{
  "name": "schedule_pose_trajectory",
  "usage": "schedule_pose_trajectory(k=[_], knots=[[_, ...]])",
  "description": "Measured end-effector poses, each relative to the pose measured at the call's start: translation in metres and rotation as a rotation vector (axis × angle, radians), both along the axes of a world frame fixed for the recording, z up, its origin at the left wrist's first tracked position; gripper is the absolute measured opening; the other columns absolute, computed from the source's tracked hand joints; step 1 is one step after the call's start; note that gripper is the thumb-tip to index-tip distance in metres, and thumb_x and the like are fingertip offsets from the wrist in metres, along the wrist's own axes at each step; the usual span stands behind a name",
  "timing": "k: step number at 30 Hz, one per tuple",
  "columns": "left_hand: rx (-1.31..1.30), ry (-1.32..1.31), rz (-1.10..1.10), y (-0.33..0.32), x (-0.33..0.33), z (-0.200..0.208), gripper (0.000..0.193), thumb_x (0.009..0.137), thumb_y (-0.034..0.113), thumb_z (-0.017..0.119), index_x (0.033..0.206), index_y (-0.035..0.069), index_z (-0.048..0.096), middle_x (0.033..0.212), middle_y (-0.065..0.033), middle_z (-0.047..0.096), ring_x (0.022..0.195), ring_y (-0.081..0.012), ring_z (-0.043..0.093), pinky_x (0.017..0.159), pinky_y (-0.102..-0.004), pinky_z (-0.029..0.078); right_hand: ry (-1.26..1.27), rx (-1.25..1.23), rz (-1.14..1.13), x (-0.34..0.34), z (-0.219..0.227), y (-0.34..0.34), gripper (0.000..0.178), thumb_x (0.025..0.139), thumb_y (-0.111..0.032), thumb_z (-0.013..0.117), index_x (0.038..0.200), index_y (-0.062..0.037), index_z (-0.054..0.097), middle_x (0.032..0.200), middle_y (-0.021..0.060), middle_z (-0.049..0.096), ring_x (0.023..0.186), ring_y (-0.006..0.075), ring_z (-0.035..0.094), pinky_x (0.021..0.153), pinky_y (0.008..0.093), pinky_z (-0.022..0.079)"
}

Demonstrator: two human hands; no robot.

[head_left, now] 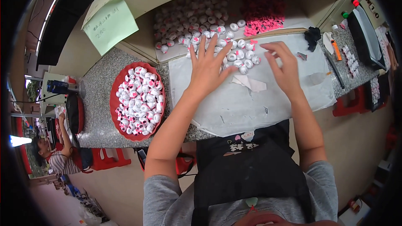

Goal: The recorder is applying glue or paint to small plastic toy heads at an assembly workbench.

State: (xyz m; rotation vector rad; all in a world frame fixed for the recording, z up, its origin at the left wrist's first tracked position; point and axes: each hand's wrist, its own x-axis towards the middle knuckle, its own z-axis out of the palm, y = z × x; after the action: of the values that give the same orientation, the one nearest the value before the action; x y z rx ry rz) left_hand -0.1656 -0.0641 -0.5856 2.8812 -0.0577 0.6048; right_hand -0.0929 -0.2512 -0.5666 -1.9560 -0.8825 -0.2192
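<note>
My left hand (208, 65) lies with its fingers spread over a cluster of small white rounded pieces with pink parts (248, 55). They look like little figurine heads, and the palm hides some of them. To the right of that cluster my right hand (285, 65) has its fingers bent, with a gap between thumb and forefinger. Nothing shows in it. A crumpled piece of white paper (251, 83) lies between the two hands on the white work sheet (234, 111). Behind them, a heap of pink flat pieces (264, 24) sits beside more white pieces (188, 14) in the shelf recess.
At the left stands a red scalloped basin (114, 111) full of white-and-pink pieces. A green note (111, 26) hangs on the shelf. To the right are a black cloth (312, 38), an orange-handled tool (336, 50) and a black bin (366, 37). Another person (63, 159) sits far left.
</note>
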Motion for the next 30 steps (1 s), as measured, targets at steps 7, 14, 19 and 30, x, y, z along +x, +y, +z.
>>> schedule_pose_trajectory(k=[7,14,19,30], knots=[[-0.256,-0.082,-0.376,-0.04,0.044,0.011,0.022,0.064,0.01,0.059,0.086,0.008,0.057,0.083,-0.0035,0.053,0.08,-0.0193,0.047,0.073,-0.0355,0.035,-0.268,0.67,-0.516,-0.048,-0.023,-0.101,0.023,0.075,0.005,0.042,0.098,0.0026,0.038,0.093,0.0136,0.046,0.077,0.0149,0.048,0.066,0.0243,0.041],[-0.041,-0.149,-0.334,-0.042,0.038,-0.003,0.025,0.061,0.005,0.06,0.085,0.009,0.057,0.088,-0.0047,0.054,0.089,-0.0187,0.048,0.078,-0.0309,0.034,0.097,0.186,-0.64,-0.023,-0.037,-0.116,0.036,0.073,-0.001,0.052,0.106,-0.0028,0.036,0.105,0.0103,0.043,0.092,0.0168,0.044,0.083,0.0289,0.033],[-1.046,0.069,-0.274,-0.034,-0.009,0.023,0.022,0.07,0.001,0.056,0.091,0.003,0.054,0.086,-0.0061,0.053,0.082,-0.0108,0.049,0.066,-0.0204,0.04,0.308,0.272,-0.521,-0.011,-0.062,-0.133,0.025,0.072,-0.002,0.054,0.094,-0.0011,0.042,0.096,0.0084,0.05,0.087,0.0133,0.047,0.078,0.024,0.035],[-1.717,-0.171,-0.212,-0.058,-0.057,-0.003,0.026,0.071,-0.003,0.053,0.097,-0.003,0.049,0.102,-0.0142,0.048,0.088,-0.0189,0.051,0.076,-0.0319,0.044,0.848,0.941,0.179,-0.079,0.003,-0.038,0.03,0.068,-0.009,0.057,0.092,-0.0025,0.039,0.087,0.0092,0.043,0.073,0.0151,0.045,0.056,0.023,0.04]])
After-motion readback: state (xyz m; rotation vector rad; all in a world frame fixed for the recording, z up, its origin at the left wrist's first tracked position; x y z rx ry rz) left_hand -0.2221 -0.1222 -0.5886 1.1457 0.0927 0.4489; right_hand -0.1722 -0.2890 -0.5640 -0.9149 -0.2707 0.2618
